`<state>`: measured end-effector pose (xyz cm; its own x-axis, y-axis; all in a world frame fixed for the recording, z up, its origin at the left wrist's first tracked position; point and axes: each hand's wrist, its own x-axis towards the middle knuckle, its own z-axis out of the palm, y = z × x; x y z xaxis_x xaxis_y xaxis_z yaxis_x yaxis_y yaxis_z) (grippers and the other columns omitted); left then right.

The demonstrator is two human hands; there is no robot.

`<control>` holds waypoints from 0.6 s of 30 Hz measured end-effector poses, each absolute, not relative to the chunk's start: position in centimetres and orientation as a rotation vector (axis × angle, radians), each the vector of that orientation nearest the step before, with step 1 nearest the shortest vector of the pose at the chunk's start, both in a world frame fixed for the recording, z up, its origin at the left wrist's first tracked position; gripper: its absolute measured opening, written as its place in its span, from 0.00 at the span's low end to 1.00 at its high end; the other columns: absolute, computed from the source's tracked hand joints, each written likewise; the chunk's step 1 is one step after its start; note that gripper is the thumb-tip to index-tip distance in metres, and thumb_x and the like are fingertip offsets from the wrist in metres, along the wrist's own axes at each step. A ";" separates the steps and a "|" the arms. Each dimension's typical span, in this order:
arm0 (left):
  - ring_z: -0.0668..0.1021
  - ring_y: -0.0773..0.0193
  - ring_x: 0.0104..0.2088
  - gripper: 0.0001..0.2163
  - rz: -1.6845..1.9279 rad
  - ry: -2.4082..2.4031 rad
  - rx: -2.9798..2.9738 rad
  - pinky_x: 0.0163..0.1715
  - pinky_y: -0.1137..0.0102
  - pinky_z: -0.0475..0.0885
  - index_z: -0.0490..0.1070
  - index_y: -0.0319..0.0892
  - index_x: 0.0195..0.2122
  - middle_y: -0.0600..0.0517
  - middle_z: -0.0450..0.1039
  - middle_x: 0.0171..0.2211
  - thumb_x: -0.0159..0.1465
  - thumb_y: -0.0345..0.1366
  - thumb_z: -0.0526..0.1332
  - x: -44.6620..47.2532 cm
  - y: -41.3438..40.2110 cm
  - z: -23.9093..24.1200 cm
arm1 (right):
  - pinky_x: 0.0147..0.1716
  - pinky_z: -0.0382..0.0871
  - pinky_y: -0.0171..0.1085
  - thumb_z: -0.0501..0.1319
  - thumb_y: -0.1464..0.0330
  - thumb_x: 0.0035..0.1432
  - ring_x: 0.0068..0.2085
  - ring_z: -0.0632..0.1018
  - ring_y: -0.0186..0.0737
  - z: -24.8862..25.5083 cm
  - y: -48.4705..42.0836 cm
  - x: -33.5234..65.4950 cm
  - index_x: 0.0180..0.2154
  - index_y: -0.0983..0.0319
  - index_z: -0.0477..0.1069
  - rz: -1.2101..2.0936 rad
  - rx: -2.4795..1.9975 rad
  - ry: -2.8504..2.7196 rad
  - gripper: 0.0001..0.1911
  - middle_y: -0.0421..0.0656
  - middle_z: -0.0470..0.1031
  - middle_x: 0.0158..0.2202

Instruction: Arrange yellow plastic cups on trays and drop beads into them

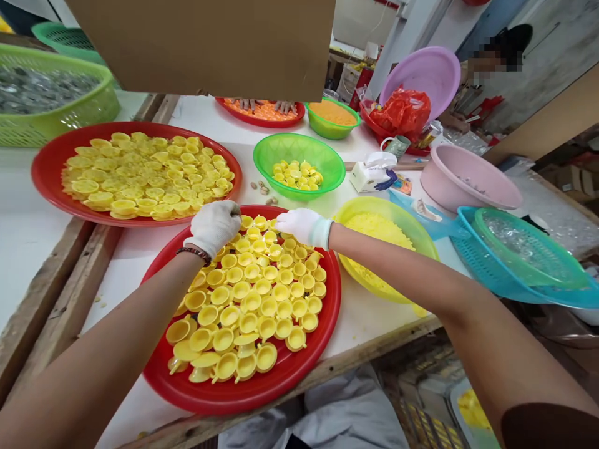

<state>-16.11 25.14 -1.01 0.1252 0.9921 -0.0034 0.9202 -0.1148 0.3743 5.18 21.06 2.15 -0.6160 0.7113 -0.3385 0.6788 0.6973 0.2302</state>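
A large red tray [314, 368] in front of me is filled with small yellow plastic cups [253, 302], most with the open side up and a short stub at the rim. My left hand [214, 227], in a white glove with a beaded bracelet at the wrist, is over the tray's far left edge with its fingers curled closed. Across from it, my right hand [304, 228], also gloved, reaches to the cups at the far right edge, fingers pressed together. Whatever either hand's fingers hold is hidden.
Another red tray [42, 171] of yellow cups stands at the left. A green bowl [299, 146] holds several cups; a yellow bowl [425, 249] holds yellow material. A cardboard panel [210, 47] hangs ahead, with another person's hands [266, 105] below it. Blue basket [468, 249] at right.
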 end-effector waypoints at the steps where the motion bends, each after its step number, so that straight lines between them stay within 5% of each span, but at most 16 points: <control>1: 0.77 0.52 0.45 0.15 0.371 1.870 2.143 0.43 0.61 0.69 0.78 0.43 0.45 0.44 0.78 0.47 0.64 0.39 0.54 -16.1 24.9 -1.1 | 0.47 0.71 0.46 0.51 0.77 0.68 0.55 0.76 0.53 2.0 20.9 5.3 0.60 0.65 0.69 0.120 1.069 2.510 0.22 0.54 0.71 0.60; 5: 0.74 0.55 0.46 0.21 0.383 1.789 2.285 0.42 0.61 0.67 0.78 0.40 0.48 0.45 0.73 0.51 0.69 0.39 0.46 -16.6 23.9 -1.1 | 0.48 0.71 0.46 0.52 0.76 0.67 0.57 0.75 0.53 2.7 20.0 5.7 0.62 0.64 0.68 0.113 1.120 2.507 0.23 0.54 0.71 0.60; 11: 0.73 0.58 0.46 0.22 0.477 1.692 2.443 0.45 0.63 0.66 0.75 0.35 0.53 0.43 0.71 0.52 0.71 0.38 0.45 -15.8 21.4 -0.2 | 0.46 0.69 0.47 0.61 0.67 0.64 0.49 0.80 0.56 6.0 16.2 6.8 0.45 0.64 0.80 0.019 1.425 2.197 0.12 0.55 0.80 0.47; 18: 0.76 0.61 0.38 0.14 0.669 0.927 2.651 0.40 0.65 0.70 0.78 0.43 0.38 0.48 0.77 0.40 0.70 0.41 0.54 -13.7 11.8 -1.4 | 0.51 0.64 0.52 0.61 0.74 0.60 0.53 0.79 0.55 4.3 16.7 6.9 0.43 0.64 0.79 0.102 1.315 2.107 0.11 0.54 0.81 0.48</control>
